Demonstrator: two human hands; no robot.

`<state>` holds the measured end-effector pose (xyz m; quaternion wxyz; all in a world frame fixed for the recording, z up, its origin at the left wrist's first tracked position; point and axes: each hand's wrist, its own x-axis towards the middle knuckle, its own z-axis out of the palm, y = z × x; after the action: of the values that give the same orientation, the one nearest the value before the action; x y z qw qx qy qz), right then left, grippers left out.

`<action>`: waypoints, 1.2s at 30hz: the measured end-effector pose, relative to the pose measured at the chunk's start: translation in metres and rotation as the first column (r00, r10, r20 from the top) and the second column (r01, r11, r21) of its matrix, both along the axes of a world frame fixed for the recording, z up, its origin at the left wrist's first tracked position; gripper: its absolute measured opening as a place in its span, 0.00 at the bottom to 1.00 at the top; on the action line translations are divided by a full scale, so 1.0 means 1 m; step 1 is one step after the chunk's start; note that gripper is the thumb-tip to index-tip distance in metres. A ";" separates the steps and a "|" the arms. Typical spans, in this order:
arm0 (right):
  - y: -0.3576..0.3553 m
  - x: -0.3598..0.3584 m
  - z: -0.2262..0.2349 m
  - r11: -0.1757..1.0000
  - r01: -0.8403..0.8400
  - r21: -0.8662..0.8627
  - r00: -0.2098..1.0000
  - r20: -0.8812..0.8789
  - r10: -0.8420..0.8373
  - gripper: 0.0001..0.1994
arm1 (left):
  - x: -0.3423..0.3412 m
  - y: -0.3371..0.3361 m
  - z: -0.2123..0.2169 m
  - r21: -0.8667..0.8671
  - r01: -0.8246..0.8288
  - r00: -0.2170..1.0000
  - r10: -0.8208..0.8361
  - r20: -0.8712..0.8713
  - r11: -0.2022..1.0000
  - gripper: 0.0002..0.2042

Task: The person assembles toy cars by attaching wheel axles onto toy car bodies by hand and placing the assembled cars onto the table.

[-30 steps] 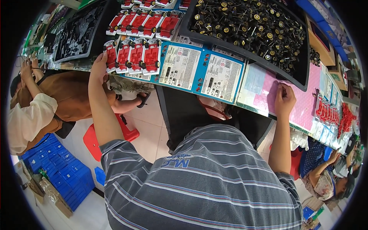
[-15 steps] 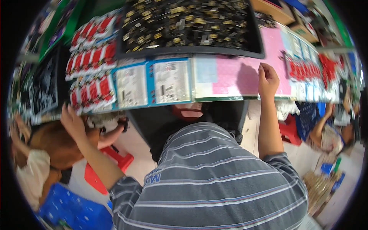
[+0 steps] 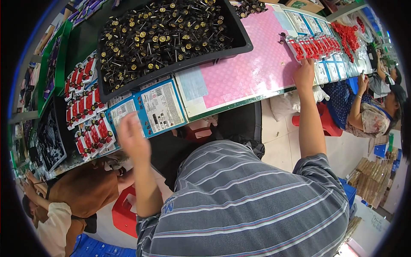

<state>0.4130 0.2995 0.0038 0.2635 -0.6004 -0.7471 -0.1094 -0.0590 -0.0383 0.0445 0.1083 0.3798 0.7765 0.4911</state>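
On the right, my right hand (image 3: 304,76) reaches to the near side of a row of red-and-white toy car bodies (image 3: 316,46). Its fingers are closed at the edge of a toy car body near the row's left end; the fingertips are partly hidden. My left hand (image 3: 135,138) is raised near the table's front edge, beside blue-bordered printed cards (image 3: 162,106). Motion smears its fingers, and I see nothing in it. A large black tray (image 3: 171,72) holds many black wheels with yellow hubs on metal axles (image 3: 162,38).
Stacked red-and-white cars with black wheels (image 3: 92,135) lie left of the tray. A pink sheet (image 3: 252,55) covers the middle tabletop. Loose red parts (image 3: 346,38) lie at far right. People sit on both sides, with red stools (image 3: 319,122) nearby.
My view has turned, and the table appears tilted. My right hand has moved from above the pink sheet to the right-hand row of toy car bodies. My left hand has left the left-hand stacks.
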 end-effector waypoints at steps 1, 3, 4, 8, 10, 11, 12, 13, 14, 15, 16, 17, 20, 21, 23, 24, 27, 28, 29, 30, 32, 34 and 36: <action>-0.006 -0.006 0.007 1.000 -0.001 0.026 0.998 -0.065 0.003 0.09 | 0.020 0.013 -0.005 -0.001 0.116 0.992 -0.116 0.040 0.993 0.10; -0.036 -0.024 0.023 1.000 -0.026 0.006 0.985 -0.171 0.027 0.07 | 0.067 0.038 -0.004 0.030 0.336 0.935 -0.337 0.114 0.942 0.07; -0.054 -0.034 0.029 0.999 -0.053 -0.002 0.962 -0.270 0.050 0.05 | 0.085 0.045 -0.015 0.062 0.416 0.837 -0.409 0.364 0.907 0.08; -0.131 -0.079 0.044 0.951 -0.306 0.047 0.862 -0.410 0.298 0.04 | 0.131 0.086 -0.025 0.296 0.602 0.354 -0.580 0.733 0.742 0.23; -0.157 -0.102 0.057 0.814 -0.579 -0.033 0.724 -0.481 0.495 0.06 | 0.144 0.105 -0.032 0.507 0.515 0.109 -0.640 0.761 0.691 0.33; -0.157 -0.110 0.063 0.750 -0.657 -0.071 0.662 -0.531 0.529 0.06 | 0.146 0.110 -0.032 0.512 0.478 0.060 -0.608 0.792 0.714 0.29; -0.155 -0.114 0.067 0.674 -0.732 -0.101 0.593 -0.583 0.556 0.07 | 0.147 0.114 -0.033 0.511 0.439 0.012 -0.574 0.819 0.739 0.25; -0.138 -0.112 0.057 0.736 -0.673 -0.075 0.637 -0.563 0.526 0.08 | 0.142 0.115 -0.042 0.450 0.446 0.082 -0.536 0.840 0.774 0.16; -0.109 -0.107 0.042 0.792 -0.609 -0.048 0.680 -0.545 0.490 0.09 | 0.135 0.112 -0.045 0.451 0.446 0.104 -0.545 0.832 0.774 0.09; -0.078 -0.105 0.029 0.891 -0.449 -0.066 0.736 -0.593 0.327 0.12 | 0.132 0.110 -0.039 0.481 0.388 0.043 -0.537 0.843 0.786 0.11; -0.045 -0.105 0.020 0.952 -0.298 0.071 0.839 -0.456 0.296 0.17 | 0.131 0.106 -0.037 0.482 0.362 0.016 -0.522 0.853 0.798 0.14; -0.014 -0.097 0.009 0.962 -0.230 0.147 0.910 -0.318 0.266 0.19 | 0.130 0.103 -0.033 0.484 0.338 -0.016 -0.510 0.860 0.807 0.18; 0.052 -0.070 -0.017 0.985 -0.139 -0.099 0.973 -0.200 0.117 0.23 | 0.120 0.100 -0.023 0.554 0.339 -0.034 -0.579 0.814 0.760 0.34; 0.056 -0.073 -0.017 0.981 -0.172 -0.092 0.978 -0.138 0.159 0.24 | 0.115 0.095 -0.022 0.593 0.319 -0.042 -0.614 0.788 0.739 0.39; 0.037 -0.094 -0.009 0.979 -0.147 -0.145 0.960 -0.261 0.105 0.24 | 0.103 0.086 -0.023 0.577 0.283 0.033 -0.609 0.792 0.766 0.41; 0.015 -0.108 -0.004 0.969 -0.168 -0.182 0.933 -0.346 0.096 0.26 | 0.099 0.081 -0.023 0.576 0.241 0.051 -0.603 0.796 0.781 0.41; -0.090 -0.153 0.020 0.863 -0.390 -0.322 0.806 -0.573 0.151 0.28 | 0.080 0.067 -0.027 0.543 0.233 0.140 -0.581 0.802 0.806 0.38; -0.123 -0.167 0.030 0.792 -0.493 -0.360 0.733 -0.663 0.154 0.29 | 0.077 0.066 -0.028 0.537 0.264 0.177 -0.587 0.790 0.801 0.35; -0.149 -0.178 0.030 0.718 -0.614 -0.329 0.620 -0.763 0.180 0.30 | 0.077 0.066 -0.030 0.534 0.262 0.176 -0.584 0.793 0.804 0.35; -0.170 -0.189 0.036 0.691 -0.663 -0.288 0.599 -0.758 0.259 0.31 | 0.078 0.064 -0.030 0.525 0.249 0.135 -0.566 0.813 0.814 0.34; -0.188 -0.214 0.053 0.644 -0.723 -0.250 0.583 -0.720 0.375 0.33 | 0.075 0.061 -0.036 0.537 0.280 0.075 -0.575 0.814 0.796 0.33; -0.193 -0.226 0.057 0.636 -0.737 -0.229 0.602 -0.651 0.463 0.34 | 0.085 0.061 -0.038 0.513 0.233 0.119 -0.548 0.828 0.826 0.32; -0.189 -0.233 0.055 0.616 -0.741 -0.269 0.631 -0.592 0.501 0.35 | 0.081 0.058 -0.037 0.524 0.282 0.075 -0.563 0.823 0.804 0.32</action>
<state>0.1801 0.1103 0.0589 0.2928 -0.3457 -0.8279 0.3306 0.0222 0.0194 0.0076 0.6552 0.2120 0.3289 0.6463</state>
